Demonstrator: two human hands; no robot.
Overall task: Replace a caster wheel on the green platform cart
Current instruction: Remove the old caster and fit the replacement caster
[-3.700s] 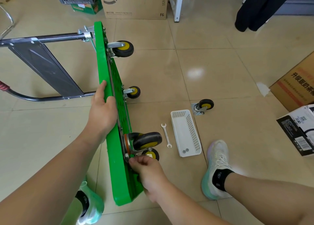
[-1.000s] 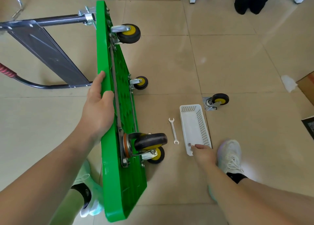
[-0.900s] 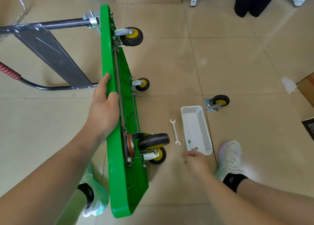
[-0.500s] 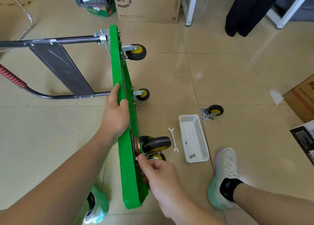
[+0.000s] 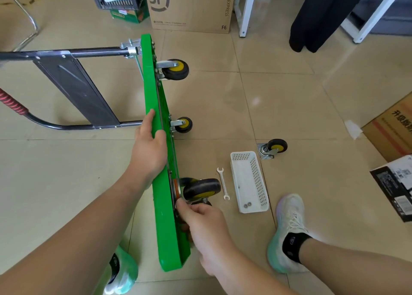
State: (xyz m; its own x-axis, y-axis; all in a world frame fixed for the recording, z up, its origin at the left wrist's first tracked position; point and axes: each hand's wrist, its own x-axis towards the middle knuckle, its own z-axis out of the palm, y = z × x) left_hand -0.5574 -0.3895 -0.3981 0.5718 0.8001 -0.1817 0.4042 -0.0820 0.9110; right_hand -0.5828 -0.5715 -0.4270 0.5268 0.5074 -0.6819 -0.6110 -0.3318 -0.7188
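At 9 o'clock a black tubular steel handle point(image 5: 66, 126) with a red ribbed grip point(image 5: 11, 103) lies on the glossy beige tile floor point(image 5: 278, 98). It is hinged to the green platform cart point(image 5: 149, 87), a flat moulded-plastic slab that stands on its long edge and runs from 12 towards 6 o'clock.

The left hand point(image 5: 149, 152) grasps the slab's top edge at mid-length, thumb on one face and fingers wrapped over the other. Black rubber wheels with yellow hubs in bright steel brackets jut out towards 3 o'clock. The nearest caster wheel point(image 5: 201, 188) is the fattest and sits on a steel mounting plate point(image 5: 174, 193).

The right hand point(image 5: 205, 223) is at that plate's near corner, with thumb and curled fingers pinched together against it. What they pinch is too small to see.

At 4 o'clock lies a slim double-ended steel wrench point(image 5: 223, 183), just beside a white perforated plastic basket point(image 5: 258, 181) that holds small round metal fasteners point(image 5: 247, 205). Past the basket's far end, at 3 o'clock, a loose caster wheel point(image 5: 275, 147) rests on its square plate.
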